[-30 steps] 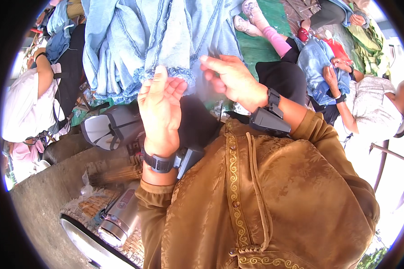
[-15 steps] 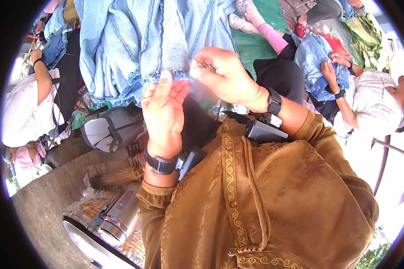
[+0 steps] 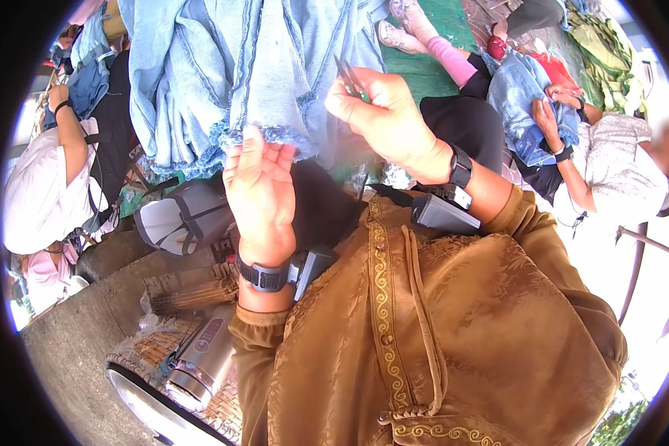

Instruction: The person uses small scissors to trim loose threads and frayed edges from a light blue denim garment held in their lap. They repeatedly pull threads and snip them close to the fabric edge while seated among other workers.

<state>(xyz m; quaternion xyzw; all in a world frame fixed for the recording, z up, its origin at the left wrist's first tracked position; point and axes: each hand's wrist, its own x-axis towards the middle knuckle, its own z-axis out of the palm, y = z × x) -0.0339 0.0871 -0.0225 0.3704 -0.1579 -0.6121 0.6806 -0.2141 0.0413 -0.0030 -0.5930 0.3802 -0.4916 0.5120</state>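
Note:
Light-blue jeans (image 3: pixel 275 85) with a frayed hem hang down in front of me, among more denim. My left hand (image 3: pixel 260 189) has its thumb over the hem and its fingers beneath, pinching the frayed edge. To the right of it, apart from the cloth, my right hand (image 3: pixel 390 119) is closed around thread snips (image 3: pixel 351 80). Their two dark pointed blades stick up past the fingers, slightly spread. The grip end is hidden inside the hand.
At the right a person (image 3: pixel 550 119) handles other jeans; another person (image 3: pixel 52 167) sits at the left. A grey padded object (image 3: pixel 178 221) lies left of my knees. Lower left, a steel flask (image 3: pixel 201 360) rests on a woven basket (image 3: pixel 227 405). Green sheeting (image 3: pixel 438 70) covers ground ahead.
My right hand has drawn away to the right and turned, bringing the snips' blades into view. My left hand, still pinching the hem, has shifted slightly left and down.

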